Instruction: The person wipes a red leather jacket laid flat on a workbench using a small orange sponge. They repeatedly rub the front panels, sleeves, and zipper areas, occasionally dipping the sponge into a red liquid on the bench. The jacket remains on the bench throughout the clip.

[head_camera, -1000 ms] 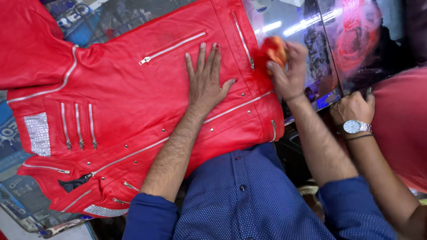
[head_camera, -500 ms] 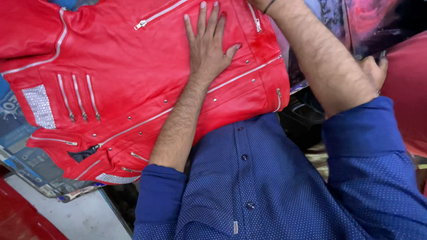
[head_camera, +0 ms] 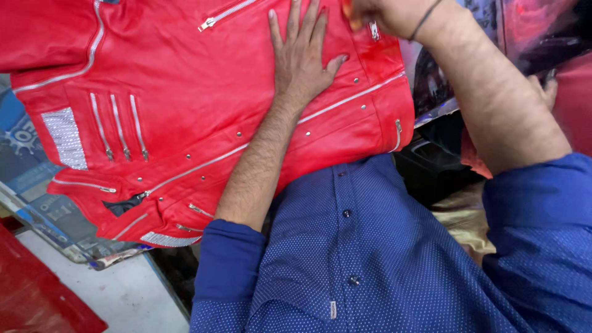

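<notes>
A red leather jacket (head_camera: 185, 111) with silver zips, studs and sparkly patches lies spread flat in front of me. My left hand (head_camera: 302, 55) presses flat on its middle with the fingers spread, holding nothing. My right hand (head_camera: 382, 15) is at the top edge of the view, over the jacket's right front near a zip. It is closed on a small orange pad (head_camera: 350, 11), of which only a corner shows. Most of that hand is cut off by the frame.
The jacket rests on a printed blue mat (head_camera: 37, 203) over a white surface (head_camera: 123, 296). A red sheet (head_camera: 37, 296) fills the lower left corner. Another person's hand (head_camera: 546, 89) and red sleeve are at the right edge, beside a dark box (head_camera: 431, 160).
My right hand has swung from the jacket's right side, off its edge, up onto its right front at the top of the view. My left hand stays pressed flat. The view has tilted down.
</notes>
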Action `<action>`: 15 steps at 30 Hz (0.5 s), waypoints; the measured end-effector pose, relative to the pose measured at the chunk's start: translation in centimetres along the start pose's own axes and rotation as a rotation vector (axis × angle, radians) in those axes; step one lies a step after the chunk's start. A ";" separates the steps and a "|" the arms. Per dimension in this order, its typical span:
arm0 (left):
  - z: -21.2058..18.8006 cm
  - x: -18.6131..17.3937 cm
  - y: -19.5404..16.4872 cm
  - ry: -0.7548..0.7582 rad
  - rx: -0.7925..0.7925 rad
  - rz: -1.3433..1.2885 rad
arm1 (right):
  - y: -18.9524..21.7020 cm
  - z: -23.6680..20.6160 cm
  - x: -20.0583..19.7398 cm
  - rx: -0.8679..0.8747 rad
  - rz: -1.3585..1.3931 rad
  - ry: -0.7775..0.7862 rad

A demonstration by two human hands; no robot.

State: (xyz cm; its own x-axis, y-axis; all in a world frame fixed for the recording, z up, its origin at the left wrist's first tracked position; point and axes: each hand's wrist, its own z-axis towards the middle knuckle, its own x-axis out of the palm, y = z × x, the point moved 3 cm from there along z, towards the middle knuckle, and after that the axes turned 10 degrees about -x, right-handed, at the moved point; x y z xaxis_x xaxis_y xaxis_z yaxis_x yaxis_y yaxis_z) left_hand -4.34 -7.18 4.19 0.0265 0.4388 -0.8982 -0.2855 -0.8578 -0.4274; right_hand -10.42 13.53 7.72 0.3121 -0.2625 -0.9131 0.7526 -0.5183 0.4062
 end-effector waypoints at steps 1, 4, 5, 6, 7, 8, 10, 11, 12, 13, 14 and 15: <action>0.0 -0.1 -0.2 -0.028 0.014 -0.011 | 0.6 -0.6 -0.8 -0.118 0.184 -0.048; 0.1 -0.2 -0.2 -0.007 0.003 0.014 | 0.9 0.0 -2.0 -0.270 -0.010 -0.026; 0.2 -0.3 -0.2 -0.017 0.002 0.007 | 0.8 0.3 -2.3 -0.223 -0.131 -0.100; 0.3 -0.3 -0.3 -0.023 0.000 0.005 | 0.8 0.5 -2.2 -0.176 -0.246 -0.179; 0.3 -0.3 -0.2 -0.025 -0.002 0.001 | 0.8 0.6 -2.1 -0.125 -0.356 -0.258; 0.3 -0.3 -0.2 -0.032 0.003 0.003 | 0.9 0.5 -1.6 -0.121 -0.331 -0.265; 0.4 -0.2 -0.2 -0.045 0.013 -0.003 | 1.1 0.0 -0.9 -0.110 -0.283 -0.270; 0.4 -0.1 -0.2 -0.043 0.011 -0.004 | 1.3 -0.5 -0.5 -0.145 -0.223 -0.210; 0.4 -0.1 -0.1 -0.041 0.008 0.000 | 1.5 -1.0 -0.4 -0.182 -0.163 -0.153; 0.4 -0.1 -0.1 -0.039 0.005 0.003 | 1.6 -1.5 -0.5 -0.219 -0.102 -0.095; 0.4 -0.1 -0.1 -0.049 0.006 0.003 | 1.7 -1.8 -0.8 -0.216 -0.092 -0.074; 0.5 -0.1 -0.2 -0.057 0.009 0.001 | 1.8 -2.2 -1.3 -0.210 -0.082 -0.052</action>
State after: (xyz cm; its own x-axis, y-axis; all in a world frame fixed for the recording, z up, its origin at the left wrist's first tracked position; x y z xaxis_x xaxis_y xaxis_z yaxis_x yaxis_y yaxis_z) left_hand -4.74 -6.97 4.41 -0.0288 0.4528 -0.8911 -0.2944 -0.8558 -0.4254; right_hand -8.18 14.69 9.53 0.2186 -0.2713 -0.9373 0.8800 -0.3603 0.3095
